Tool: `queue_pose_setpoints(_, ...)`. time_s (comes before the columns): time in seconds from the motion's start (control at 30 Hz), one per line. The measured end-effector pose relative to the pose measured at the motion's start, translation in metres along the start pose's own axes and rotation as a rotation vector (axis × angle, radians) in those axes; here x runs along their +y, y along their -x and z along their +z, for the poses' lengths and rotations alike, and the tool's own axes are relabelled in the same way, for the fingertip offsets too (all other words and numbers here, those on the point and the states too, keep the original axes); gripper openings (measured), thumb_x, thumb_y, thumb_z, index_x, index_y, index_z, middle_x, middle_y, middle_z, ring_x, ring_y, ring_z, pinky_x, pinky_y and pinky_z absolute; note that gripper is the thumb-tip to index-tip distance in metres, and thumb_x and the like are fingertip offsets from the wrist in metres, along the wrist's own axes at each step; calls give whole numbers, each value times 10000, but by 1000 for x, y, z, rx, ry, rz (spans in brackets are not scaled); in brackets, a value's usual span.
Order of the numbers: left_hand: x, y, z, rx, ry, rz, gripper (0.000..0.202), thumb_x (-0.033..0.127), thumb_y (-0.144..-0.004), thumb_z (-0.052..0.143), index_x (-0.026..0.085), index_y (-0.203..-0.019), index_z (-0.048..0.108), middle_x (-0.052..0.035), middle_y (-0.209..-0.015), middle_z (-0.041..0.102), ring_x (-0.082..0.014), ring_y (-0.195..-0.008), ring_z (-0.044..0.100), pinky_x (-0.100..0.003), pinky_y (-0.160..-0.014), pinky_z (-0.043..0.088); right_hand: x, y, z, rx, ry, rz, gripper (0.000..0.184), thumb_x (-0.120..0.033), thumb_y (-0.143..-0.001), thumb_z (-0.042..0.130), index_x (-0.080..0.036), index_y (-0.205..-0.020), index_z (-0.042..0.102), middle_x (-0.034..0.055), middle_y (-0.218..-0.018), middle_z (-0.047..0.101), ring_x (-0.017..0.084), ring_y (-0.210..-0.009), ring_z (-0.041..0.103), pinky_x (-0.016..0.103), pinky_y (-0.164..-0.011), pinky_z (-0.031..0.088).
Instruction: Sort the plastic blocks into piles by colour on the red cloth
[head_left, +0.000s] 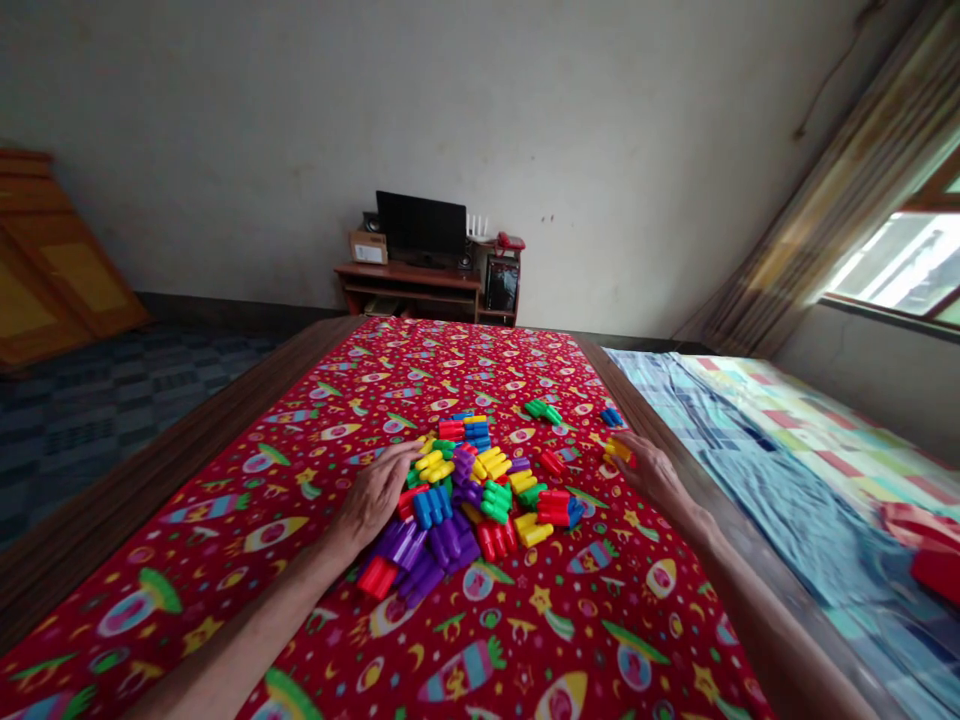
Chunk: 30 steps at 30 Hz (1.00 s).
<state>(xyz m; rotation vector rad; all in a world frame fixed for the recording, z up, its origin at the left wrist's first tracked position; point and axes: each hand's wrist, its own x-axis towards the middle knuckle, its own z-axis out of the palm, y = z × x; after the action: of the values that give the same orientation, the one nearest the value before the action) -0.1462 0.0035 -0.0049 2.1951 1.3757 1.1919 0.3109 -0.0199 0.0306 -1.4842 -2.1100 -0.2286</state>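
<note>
A heap of plastic building blocks in purple, yellow, green, blue and red lies on the red patterned cloth [450,690]. My left hand [379,490] rests against the heap's left side, fingers stretched out beside a yellow block [433,466] and a blue block [433,507]. Its fingertips are partly hidden by the blocks. Apart from the heap on the right, my right hand [651,468] has its fingers closed on a yellow block [618,450], with a bit of red showing beside it. A green block [542,411] and a small blue block [611,417] lie farther back.
The cloth covers a long table with dark wooden edges [630,400]. A bed with a checked sheet [810,400] and a blue cloth stands along the right. Against the far wall is a desk [412,275] with a monitor [421,228]; a wooden cabinet [67,260] stands left.
</note>
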Motion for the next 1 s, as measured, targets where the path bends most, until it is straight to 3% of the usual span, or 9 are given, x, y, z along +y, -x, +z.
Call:
queue_pose_setpoints(0.17,1,0,-1,12,-6,-10,587,542,-964,229,185,-991,694,-100,-1165,681,-234,-1111,625,-383,-1018,488,13,15,11,-64,26,-10,419,-378,-921,466,-165,-1266,573,186,-1201,644,281,-1076,642,427,-879,536)
queue_pose_setpoints(0.33,3,0,-1,16,11,-11,565,518,-970,238,175,-997,685,-106,-1177,674,-229,-1110,627,-376,-1022,484,-1,8,0,-10,103,58,411,-404,-922,478,-170,-1243,585,201,-1238,614,309,-1110,622,463,-886,524)
queue_pose_setpoints(0.47,6,0,-2,8,1,-8,558,514,-970,241,177,-1013,684,-103,-1173,677,-226,-1112,626,-374,-1026,480,-45,-12,-9,48,-38,-9,350,-331,-942,460,-181,-1227,596,167,-1191,652,274,-1099,630,430,-906,513)
queue_pose_setpoints(0.57,12,-1,-5,10,0,-8,560,512,-972,240,170,-1002,683,-108,-1171,678,-225,-1103,632,-375,-1027,478,-95,-35,-1,-117,-248,-136,322,-269,-956,442,-185,-1223,601,139,-1095,698,218,-969,677,331,-825,532)
queue_pose_setpoints(0.67,19,-1,-9,-23,-3,-9,574,516,-974,223,170,-976,681,-117,-1195,671,-228,-1115,629,-377,-1027,479,-141,-59,19,-264,-373,-332,351,-195,-909,507,-162,-1253,574,154,-1196,655,223,-1048,644,325,-872,509)
queue_pose_setpoints(0.77,22,-2,-11,-42,-11,-8,584,523,-975,212,175,-968,681,-116,-1199,671,-226,-1115,629,-374,-1020,484,-165,-74,37,-383,-394,-456,397,-92,-855,524,-146,-1247,557,140,-1178,655,212,-1054,626,302,-868,493)
queue_pose_setpoints(0.87,21,-2,-10,-18,-7,-6,585,527,-973,216,174,-973,683,-111,-1171,682,-223,-1090,640,-366,-1005,496,-165,-75,39,-360,-312,-393,261,-103,-898,466,-144,-1121,595,114,-988,681,200,-903,632,289,-765,491)
queue_pose_setpoints(1.0,16,-1,-7,-15,0,-19,571,519,-971,229,183,-978,690,-105,-1197,672,-226,-1116,627,-369,-1012,490,-134,-55,14,-155,-243,-290,214,-257,-972,404,-183,-988,604,100,-889,665,197,-812,606,305,-731,480)
